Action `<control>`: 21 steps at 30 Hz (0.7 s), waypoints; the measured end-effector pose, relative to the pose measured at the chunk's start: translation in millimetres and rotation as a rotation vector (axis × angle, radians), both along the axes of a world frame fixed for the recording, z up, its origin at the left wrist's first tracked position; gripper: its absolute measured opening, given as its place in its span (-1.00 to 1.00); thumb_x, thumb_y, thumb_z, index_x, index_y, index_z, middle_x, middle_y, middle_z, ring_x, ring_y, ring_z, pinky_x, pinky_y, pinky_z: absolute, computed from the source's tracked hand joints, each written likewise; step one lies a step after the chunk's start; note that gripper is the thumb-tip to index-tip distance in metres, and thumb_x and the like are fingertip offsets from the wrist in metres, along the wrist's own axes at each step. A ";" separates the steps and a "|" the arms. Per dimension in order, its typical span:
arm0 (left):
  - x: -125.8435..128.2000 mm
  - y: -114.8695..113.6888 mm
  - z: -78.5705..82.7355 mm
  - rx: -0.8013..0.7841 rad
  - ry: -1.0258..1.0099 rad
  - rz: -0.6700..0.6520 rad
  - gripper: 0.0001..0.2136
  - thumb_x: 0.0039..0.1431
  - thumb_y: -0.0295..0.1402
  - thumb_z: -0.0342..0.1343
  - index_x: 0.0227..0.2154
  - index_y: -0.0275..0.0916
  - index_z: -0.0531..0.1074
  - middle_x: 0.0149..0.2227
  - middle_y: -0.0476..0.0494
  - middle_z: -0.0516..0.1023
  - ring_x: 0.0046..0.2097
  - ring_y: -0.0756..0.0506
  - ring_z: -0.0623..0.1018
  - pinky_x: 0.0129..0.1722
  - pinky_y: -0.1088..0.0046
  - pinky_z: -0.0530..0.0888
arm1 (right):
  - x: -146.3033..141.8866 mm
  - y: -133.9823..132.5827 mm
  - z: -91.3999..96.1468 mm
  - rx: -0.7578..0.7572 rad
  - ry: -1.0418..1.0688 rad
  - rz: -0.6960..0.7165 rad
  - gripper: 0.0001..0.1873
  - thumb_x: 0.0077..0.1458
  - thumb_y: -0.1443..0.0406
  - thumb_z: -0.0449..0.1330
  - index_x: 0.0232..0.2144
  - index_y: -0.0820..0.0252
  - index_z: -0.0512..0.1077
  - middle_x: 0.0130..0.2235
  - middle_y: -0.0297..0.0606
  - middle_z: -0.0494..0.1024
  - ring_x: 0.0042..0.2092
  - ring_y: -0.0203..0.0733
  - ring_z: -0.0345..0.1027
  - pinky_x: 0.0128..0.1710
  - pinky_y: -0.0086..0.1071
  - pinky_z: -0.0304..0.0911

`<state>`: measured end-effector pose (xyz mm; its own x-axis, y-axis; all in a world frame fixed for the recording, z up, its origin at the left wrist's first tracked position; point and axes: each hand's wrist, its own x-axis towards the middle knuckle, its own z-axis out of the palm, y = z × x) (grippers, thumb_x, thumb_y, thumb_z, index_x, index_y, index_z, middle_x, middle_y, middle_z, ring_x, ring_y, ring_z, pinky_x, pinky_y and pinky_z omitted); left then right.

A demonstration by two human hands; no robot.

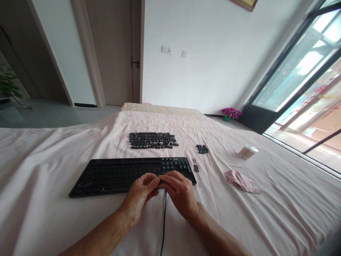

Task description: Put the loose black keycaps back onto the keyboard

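Observation:
My left hand (142, 192) and my right hand (181, 190) meet fingertip to fingertip over the front edge of a black keyboard (117, 174). Both are closed in a pinch on a small dark piece, which looks like a keycap (160, 181) and is mostly covered by the fingers. Most of the keyboard's main section is bare of caps, while the number pad at its right still has keys. Behind it lies a block of loose black keycaps (151, 140). A smaller cluster of keycaps (202, 149) sits to the right.
A keycap puller (196, 167) lies beside the keyboard's right end. Further right are cotton swabs (209, 159), a clear tub of swabs (249, 152) and a crumpled pink cloth (242, 181). The keyboard cable (164, 220) runs toward me over a wrinkled pink sheet (101, 227).

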<state>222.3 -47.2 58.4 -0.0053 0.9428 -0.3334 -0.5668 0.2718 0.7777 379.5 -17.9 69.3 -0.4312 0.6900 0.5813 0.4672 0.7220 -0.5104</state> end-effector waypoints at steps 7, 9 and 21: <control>-6.8 1.3 6.3 0.102 0.178 -0.093 -0.73 0.00 -0.15 0.30 -0.40 -0.27 0.49 -0.36 -0.11 0.55 -0.32 -0.03 0.54 -0.37 0.53 0.45 | 7.0 9.0 1.7 -0.064 0.023 -0.047 -0.80 0.23 0.27 0.14 -0.16 0.05 0.55 -0.25 -0.27 0.55 -0.23 -0.23 0.44 -0.19 -0.40 0.33; -15.2 6.9 12.3 0.200 0.335 -0.099 -0.69 0.08 -0.08 0.20 -0.39 -0.28 0.50 -0.36 -0.18 0.58 -0.32 -0.07 0.56 -0.39 0.51 0.45 | 18.2 21.4 1.1 -0.071 0.072 -0.138 -0.81 0.21 0.27 0.15 -0.17 0.06 0.55 -0.23 -0.27 0.55 -0.21 -0.22 0.44 -0.19 -0.40 0.33; -92.0 44.5 -3.7 0.294 1.465 0.073 -0.75 0.22 -0.14 -0.02 -0.35 -0.10 0.51 -0.31 -0.01 0.64 -0.25 -0.11 0.59 -0.29 0.46 0.35 | 53.1 63.0 -15.9 0.006 -0.365 -0.369 -0.81 0.20 0.23 0.17 -0.21 -0.01 0.59 -0.25 -0.33 0.56 -0.18 -0.19 0.39 -0.18 -0.37 0.24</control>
<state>130.3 -2.7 54.7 -0.2071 0.9563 0.2063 0.7390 0.0148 0.6735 432.6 45.1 53.4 -0.3357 0.8315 0.4427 0.8380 0.4782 -0.2628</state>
